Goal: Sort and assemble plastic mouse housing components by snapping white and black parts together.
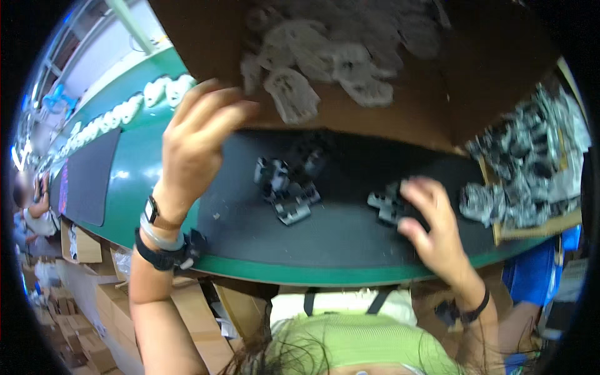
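My left hand (pixel 197 134) is raised at the left edge of a large cardboard box, fingers stretched and slightly blurred, with nothing visible in them. On the black mat my right hand (pixel 431 222) curves beside a small dark grey plastic part (pixel 387 204). Thumb and fingers are apart at the part's right end; whether they touch it is not clear. Between my hands lies a loose cluster of similar grey and black plastic parts (pixel 284 181), with one lighter grey piece (pixel 295 211) at its near side.
The cardboard box (pixel 400 128) holds several bagged pale parts (pixel 290 94). At right, an open carton (pixel 525 231) is heaped with bagged dark parts (pixel 525 159). White-green pieces (pixel 128 107) line the green table (pixel 140 169). Another person (pixel 39 203) sits far left. Cartons (pixel 119 306) stand below.
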A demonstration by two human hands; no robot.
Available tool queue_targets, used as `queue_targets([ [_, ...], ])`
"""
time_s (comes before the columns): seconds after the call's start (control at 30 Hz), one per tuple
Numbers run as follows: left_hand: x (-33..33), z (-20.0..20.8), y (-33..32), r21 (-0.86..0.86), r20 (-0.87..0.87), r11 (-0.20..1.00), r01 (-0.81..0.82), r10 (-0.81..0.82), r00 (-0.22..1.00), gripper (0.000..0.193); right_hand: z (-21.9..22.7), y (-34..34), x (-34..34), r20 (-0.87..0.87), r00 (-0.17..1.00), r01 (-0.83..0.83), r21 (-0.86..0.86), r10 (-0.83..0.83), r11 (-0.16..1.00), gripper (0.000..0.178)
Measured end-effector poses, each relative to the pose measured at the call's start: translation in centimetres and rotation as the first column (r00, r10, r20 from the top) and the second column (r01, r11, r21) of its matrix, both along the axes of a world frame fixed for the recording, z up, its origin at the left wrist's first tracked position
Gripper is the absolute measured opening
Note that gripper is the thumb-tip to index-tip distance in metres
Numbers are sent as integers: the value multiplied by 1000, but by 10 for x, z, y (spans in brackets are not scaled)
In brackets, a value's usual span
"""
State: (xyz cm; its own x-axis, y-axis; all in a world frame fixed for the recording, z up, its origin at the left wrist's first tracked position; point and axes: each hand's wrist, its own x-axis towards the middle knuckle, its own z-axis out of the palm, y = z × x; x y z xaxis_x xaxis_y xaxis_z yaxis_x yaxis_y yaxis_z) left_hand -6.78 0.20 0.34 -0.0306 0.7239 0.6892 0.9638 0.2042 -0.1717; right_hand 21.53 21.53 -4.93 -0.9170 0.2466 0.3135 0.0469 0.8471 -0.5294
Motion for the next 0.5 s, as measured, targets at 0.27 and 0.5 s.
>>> queue_targets([
  [0.27, -58, -38, 63, -546, 266, 816, 191, -47, 963, 30, 15, -1, -31, 272, 960, 140, -287, -59, 948, 47],
  [0.5, 48, 0, 33, 213, 839, 976, 49, -208, 502, 31, 9, -19, -16, -191, 980, 54, -15, -56, 998, 30],
])
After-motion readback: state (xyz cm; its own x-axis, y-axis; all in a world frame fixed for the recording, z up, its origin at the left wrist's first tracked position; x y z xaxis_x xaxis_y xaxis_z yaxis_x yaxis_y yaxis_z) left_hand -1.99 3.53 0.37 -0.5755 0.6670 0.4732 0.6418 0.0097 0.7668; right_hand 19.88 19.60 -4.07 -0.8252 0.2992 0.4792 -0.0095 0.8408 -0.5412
